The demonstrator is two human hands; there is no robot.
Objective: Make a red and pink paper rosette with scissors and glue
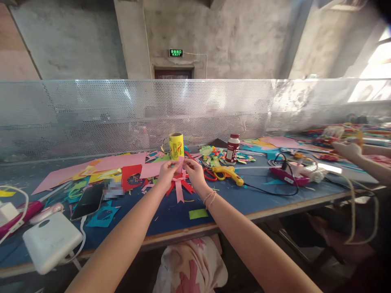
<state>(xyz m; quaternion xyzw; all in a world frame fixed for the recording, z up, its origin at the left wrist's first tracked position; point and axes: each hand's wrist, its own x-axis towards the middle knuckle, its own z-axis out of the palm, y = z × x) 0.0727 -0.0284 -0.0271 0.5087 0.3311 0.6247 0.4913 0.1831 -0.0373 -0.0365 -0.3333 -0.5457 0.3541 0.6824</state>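
My left hand [168, 173] and my right hand [195, 174] are close together over the blue table, fingertips pinched on a pink paper strip [180, 164] between them. Just beneath the fingers lies a red and pink paper piece [179, 191] with notched pink tails and red points spreading out. Right behind my hands a yellow printed cylinder [176, 146] stands upright. Red-handled scissors [210, 175] and a yellow glue gun [230, 174] lie to the right of my right hand. A green paper rectangle [198, 213] rests near the table's front edge.
Pink sheets, scraps, a phone [88, 201] and a white power bank [51, 242] are at left. A dark red bottle [232, 149] stands behind the glue gun. A power strip [289, 177] with cables lies right, near another person's hand [348, 150]. A perforated screen [195, 114] stands behind.
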